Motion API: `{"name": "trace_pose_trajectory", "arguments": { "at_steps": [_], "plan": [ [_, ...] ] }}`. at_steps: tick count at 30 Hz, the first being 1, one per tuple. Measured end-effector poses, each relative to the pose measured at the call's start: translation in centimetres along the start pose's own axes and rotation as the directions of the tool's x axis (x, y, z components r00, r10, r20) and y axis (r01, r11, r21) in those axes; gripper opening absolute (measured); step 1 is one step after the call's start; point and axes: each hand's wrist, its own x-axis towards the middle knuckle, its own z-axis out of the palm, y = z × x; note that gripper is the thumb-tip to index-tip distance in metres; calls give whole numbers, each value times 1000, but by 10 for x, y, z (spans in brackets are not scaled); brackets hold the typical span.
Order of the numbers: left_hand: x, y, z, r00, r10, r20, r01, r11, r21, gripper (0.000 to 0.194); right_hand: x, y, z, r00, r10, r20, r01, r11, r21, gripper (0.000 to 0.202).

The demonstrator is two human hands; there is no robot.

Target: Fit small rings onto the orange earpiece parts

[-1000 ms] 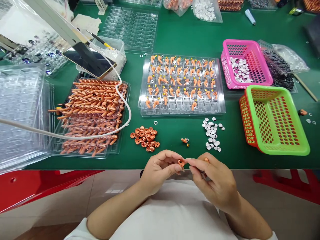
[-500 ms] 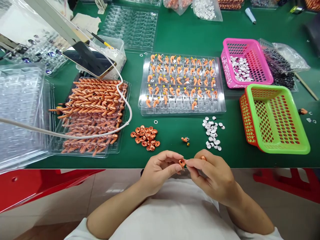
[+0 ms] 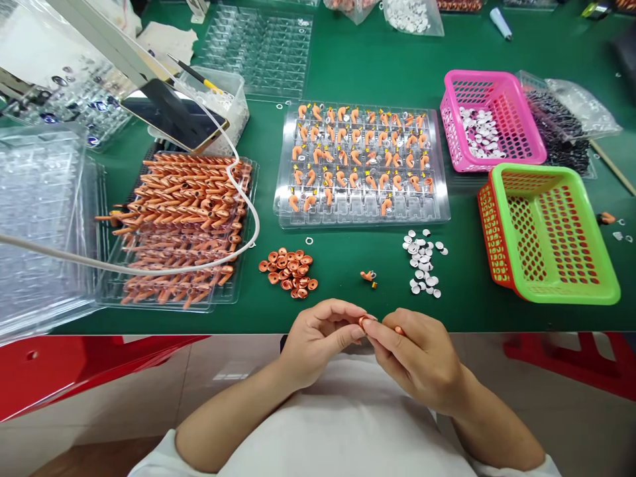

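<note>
Between the fingertips of my left hand (image 3: 320, 341) is a small copper-coloured cup (image 3: 364, 322), held at the table's front edge. The fingers of my right hand (image 3: 422, 354) press against that cup, and a small orange piece (image 3: 399, 330) shows between them. Just beyond my hands lies a small orange part with a ring (image 3: 368, 275). A pile of copper cups (image 3: 289, 270) is to its left, and scattered white discs (image 3: 422, 262) are to its right. Farther back, a clear tray (image 3: 365, 215) holds rows of curved orange parts.
Stacked trays of copper pieces (image 3: 183, 225) stand left under a white cable (image 3: 256, 218) and a phone (image 3: 173, 116). At right are a pink basket (image 3: 497, 76) with white discs and a green basket (image 3: 609, 265). A red stool (image 3: 59, 374) is below left.
My right fingers have moved left onto the cup and now cover more of it. The orange piece in my right hand has shifted slightly down and left.
</note>
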Motion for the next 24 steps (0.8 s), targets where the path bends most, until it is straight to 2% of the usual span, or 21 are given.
{"name": "trace_pose_trajectory", "arguments": {
  "at_steps": [13, 20, 24],
  "plan": [
    [3, -1, 0, 998, 38, 41, -35, 998, -58, 20, -5, 0, 9, 998, 36, -56, -33, 998, 56, 46],
    [1, -2, -1, 999, 29, 19, -28, 997, -71, 21, -10, 1, 6, 996, 57, -71, -52, 995, 82, 41],
    [-1, -3, 0, 998, 64, -14, -64, 998, 9, 22, -10, 2, 7, 998, 29, -57, -26, 999, 48, 37]
  ]
}}
